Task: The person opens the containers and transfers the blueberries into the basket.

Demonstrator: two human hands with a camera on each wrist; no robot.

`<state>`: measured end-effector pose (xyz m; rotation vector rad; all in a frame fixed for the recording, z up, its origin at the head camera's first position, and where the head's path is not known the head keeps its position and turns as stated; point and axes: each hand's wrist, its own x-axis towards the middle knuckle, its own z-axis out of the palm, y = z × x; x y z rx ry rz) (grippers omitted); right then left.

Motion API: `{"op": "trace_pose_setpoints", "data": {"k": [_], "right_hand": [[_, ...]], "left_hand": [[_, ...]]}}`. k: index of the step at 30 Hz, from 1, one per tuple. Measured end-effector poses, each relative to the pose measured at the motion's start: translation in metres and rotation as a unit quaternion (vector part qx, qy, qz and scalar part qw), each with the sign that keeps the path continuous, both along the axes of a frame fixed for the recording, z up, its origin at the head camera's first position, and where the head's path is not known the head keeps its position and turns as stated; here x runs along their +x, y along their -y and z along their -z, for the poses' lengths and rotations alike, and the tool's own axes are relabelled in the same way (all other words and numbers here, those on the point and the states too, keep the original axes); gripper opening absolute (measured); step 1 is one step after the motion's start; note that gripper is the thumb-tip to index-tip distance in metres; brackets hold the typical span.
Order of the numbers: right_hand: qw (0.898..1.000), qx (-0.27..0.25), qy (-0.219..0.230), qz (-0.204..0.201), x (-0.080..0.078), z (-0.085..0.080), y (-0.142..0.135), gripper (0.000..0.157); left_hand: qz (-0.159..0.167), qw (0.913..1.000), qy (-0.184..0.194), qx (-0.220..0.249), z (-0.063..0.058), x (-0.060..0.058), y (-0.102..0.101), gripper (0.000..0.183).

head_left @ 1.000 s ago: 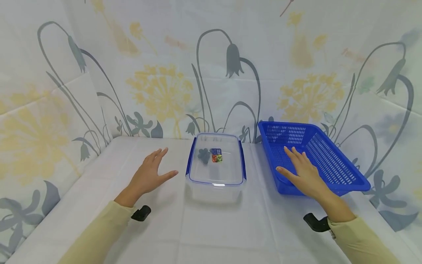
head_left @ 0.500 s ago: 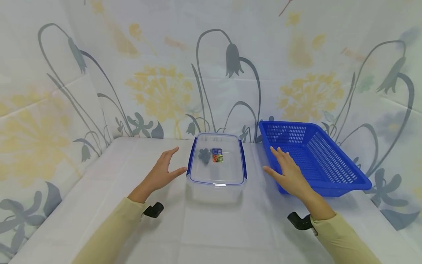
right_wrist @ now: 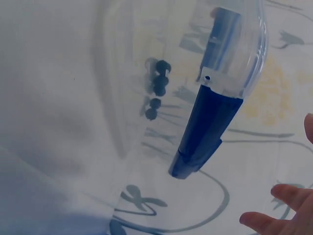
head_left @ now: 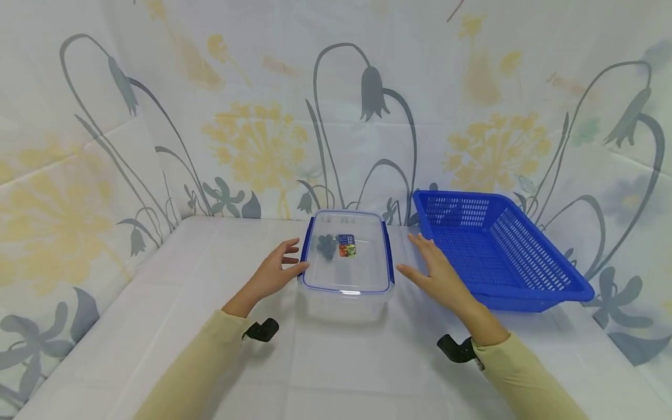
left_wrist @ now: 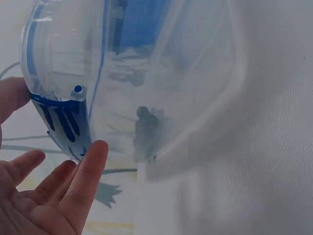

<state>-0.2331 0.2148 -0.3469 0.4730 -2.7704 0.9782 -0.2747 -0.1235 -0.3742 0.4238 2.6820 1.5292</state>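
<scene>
A clear plastic food container (head_left: 343,306) stands on the white cloth, its lid (head_left: 362,271) on, with a coloured label (head_left: 347,245) on top. Blue clasps line both sides. Inside shows a bunch of dark round pieces (right_wrist: 159,83), like grapes. My left hand (head_left: 271,273) is at the left side, thumb at the lid's edge and fingertips right by the blue clasp (left_wrist: 61,120), fingers loosely bent. My right hand (head_left: 438,277) hovers just off the right side, fingers spread and holding nothing. In the right wrist view its fingertips stand apart from the right clasp (right_wrist: 208,129), which hangs down.
A blue plastic basket (head_left: 530,251) with slotted walls sits to the right, close behind my right hand. Behind everything rises a flower-print cloth (head_left: 346,134). White cloth (head_left: 341,367) covers the table in front of the container.
Both hands have moved inward toward the container, the left one rightward to its side, the right one leftward away from over the basket. Container and basket stay in place.
</scene>
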Motion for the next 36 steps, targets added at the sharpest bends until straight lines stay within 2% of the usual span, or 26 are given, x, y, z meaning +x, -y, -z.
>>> {"op": "trace_pose_setpoints", "data": {"k": [4, 7, 13, 17, 21, 30, 36], "right_hand": [[1.000, -0.003, 0.011, -0.009, 0.000, 0.005, 0.012, 0.076], [1.000, -0.016, 0.016, -0.019, -0.004, 0.012, 0.018, 0.075], [0.997, -0.065, 0.032, -0.040, -0.014, 0.026, 0.026, 0.069], [0.993, -0.092, 0.062, -0.034, -0.016, 0.031, 0.028, 0.066], [0.991, -0.103, 0.087, -0.020, -0.016, 0.031, 0.030, 0.067], [0.985, -0.132, 0.115, -0.015, -0.019, 0.032, 0.024, 0.068], [0.983, -0.136, 0.123, -0.005, -0.018, 0.033, 0.024, 0.070]], "left_hand": [[-0.015, 0.9960, 0.044, 0.077, 0.001, -0.003, -0.004, 0.059], [-0.026, 0.9926, 0.062, 0.101, 0.002, -0.006, -0.006, 0.055], [-0.043, 0.9890, 0.081, 0.117, 0.003, -0.008, -0.009, 0.046], [-0.052, 0.9866, 0.091, 0.125, 0.003, -0.008, -0.009, 0.043], [-0.061, 0.9837, 0.108, 0.130, 0.003, -0.009, -0.008, 0.043], [-0.071, 0.9799, 0.117, 0.145, 0.002, -0.007, -0.014, 0.043], [-0.083, 0.9824, 0.105, 0.130, 0.000, -0.004, -0.017, 0.040]]}}
